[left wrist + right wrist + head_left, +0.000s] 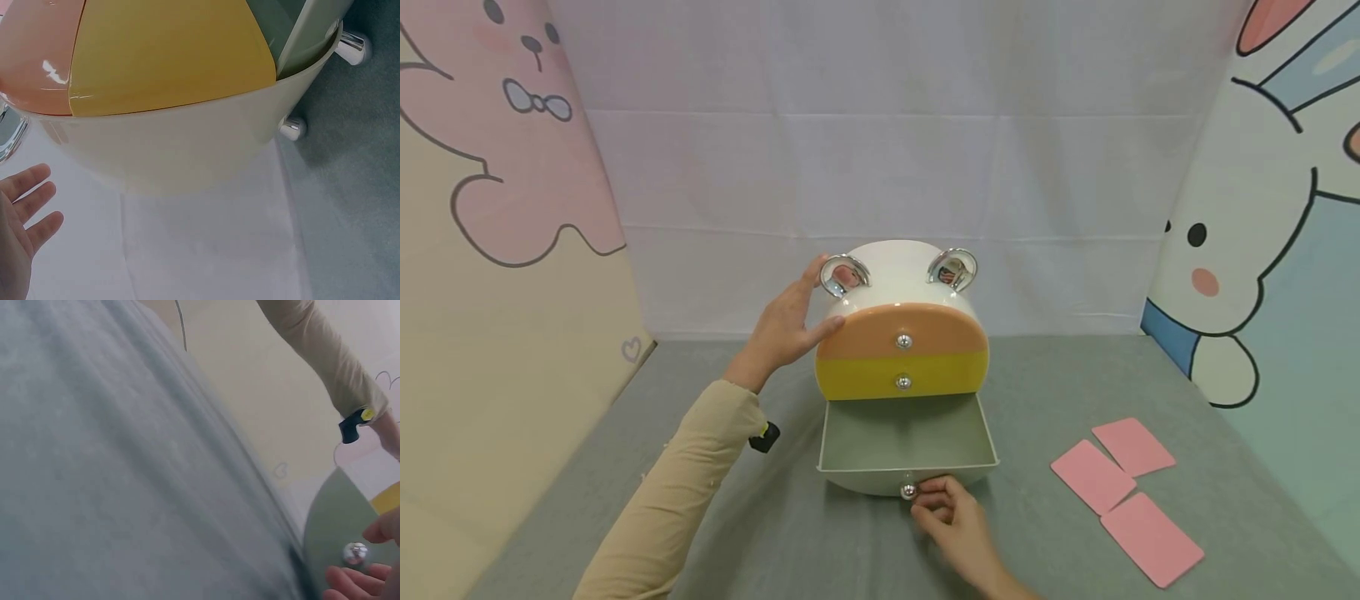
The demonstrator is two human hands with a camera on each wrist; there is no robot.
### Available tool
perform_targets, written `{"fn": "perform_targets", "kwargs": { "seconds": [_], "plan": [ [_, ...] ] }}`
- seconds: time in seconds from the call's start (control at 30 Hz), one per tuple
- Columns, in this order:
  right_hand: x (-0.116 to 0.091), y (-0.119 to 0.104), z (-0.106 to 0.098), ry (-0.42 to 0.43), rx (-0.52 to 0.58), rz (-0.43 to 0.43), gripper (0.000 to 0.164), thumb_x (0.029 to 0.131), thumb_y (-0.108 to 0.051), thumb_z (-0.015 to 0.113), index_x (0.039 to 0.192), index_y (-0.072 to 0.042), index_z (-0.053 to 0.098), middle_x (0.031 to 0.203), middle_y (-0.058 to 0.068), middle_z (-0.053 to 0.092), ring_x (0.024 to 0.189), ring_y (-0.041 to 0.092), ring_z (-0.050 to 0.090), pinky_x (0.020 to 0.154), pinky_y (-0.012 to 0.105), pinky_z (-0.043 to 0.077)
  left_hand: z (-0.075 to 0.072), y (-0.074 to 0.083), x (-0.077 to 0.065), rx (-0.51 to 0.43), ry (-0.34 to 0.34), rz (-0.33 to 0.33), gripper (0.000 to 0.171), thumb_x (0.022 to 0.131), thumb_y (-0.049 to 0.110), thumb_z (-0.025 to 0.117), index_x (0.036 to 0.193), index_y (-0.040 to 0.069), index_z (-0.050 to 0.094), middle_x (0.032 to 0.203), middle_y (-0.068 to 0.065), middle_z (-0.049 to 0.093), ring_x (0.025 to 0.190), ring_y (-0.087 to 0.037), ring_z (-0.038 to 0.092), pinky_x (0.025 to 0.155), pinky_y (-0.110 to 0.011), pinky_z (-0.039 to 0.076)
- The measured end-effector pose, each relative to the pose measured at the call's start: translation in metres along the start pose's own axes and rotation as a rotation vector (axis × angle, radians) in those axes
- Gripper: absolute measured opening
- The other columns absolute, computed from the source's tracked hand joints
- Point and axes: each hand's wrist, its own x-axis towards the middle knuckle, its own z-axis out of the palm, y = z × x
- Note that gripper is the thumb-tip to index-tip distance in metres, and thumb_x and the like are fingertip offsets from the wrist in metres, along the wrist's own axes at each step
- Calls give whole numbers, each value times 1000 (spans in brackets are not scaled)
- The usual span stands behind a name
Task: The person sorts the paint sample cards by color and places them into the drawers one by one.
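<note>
A small chest of drawers [904, 271] with a white rounded body and shiny ear-shaped rings stands in the middle of the head view. Its orange drawer [865, 331] and yellow drawer [861, 379] are in, while the sage-green bottom drawer [865, 437] is pulled out with a bare floor. At the chest's upper left, my left hand [784, 327] lies with extended fingers, thumb at the orange front's edge. My right hand [964, 533] is at the silver knob [908, 491] of the green drawer, its thumb and fingers loosely bent to either side of the knob.
Several pink cards, among them a large one [1152, 540], lie on the grey tabletop [1037, 375] to the right. A pale cloth [880, 125] hangs behind the chest. Panels with a cartoon bear [542, 200] and a cartoon rabbit [1240, 208] flank the table.
</note>
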Motion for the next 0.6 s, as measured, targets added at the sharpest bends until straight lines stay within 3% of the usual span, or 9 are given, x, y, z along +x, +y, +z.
{"fn": "perform_targets", "kwargs": {
  "seconds": [0.23,0.33,0.47,0.6],
  "plan": [
    [1,-11,-46,-205,-218,-45,25,81,-14,67,97,2,58,89,10,64,68,9,58,59,23,47,0,0,-1,-11,-1,-2,82,85,52,53,147,21,9,134,-16,44,121,-32,43,94,-51,37],
    [3,-11,-72,-236,-288,-81,26,79,-13,68,96,4,57,88,10,62,68,9,56,60,24,47,0,-2,-1,-8,0,-4,82,85,51,54,147,21,9,134,-16,45,120,-32,44,93,-51,38],
    [3,-2,-104,-107,-473,-27,37,75,-18,72,101,3,57,87,6,60,72,10,56,62,24,46,1,-1,0,-9,4,1,83,85,49,56,147,21,9,134,-16,45,120,-32,44,93,-51,38],
    [1,14,-143,0,-731,65,52,70,-31,76,107,2,58,87,3,60,76,15,57,62,29,46,1,-2,0,-10,5,1,83,84,47,57,147,21,9,134,-15,45,120,-31,44,93,-51,38]
  ]
}}
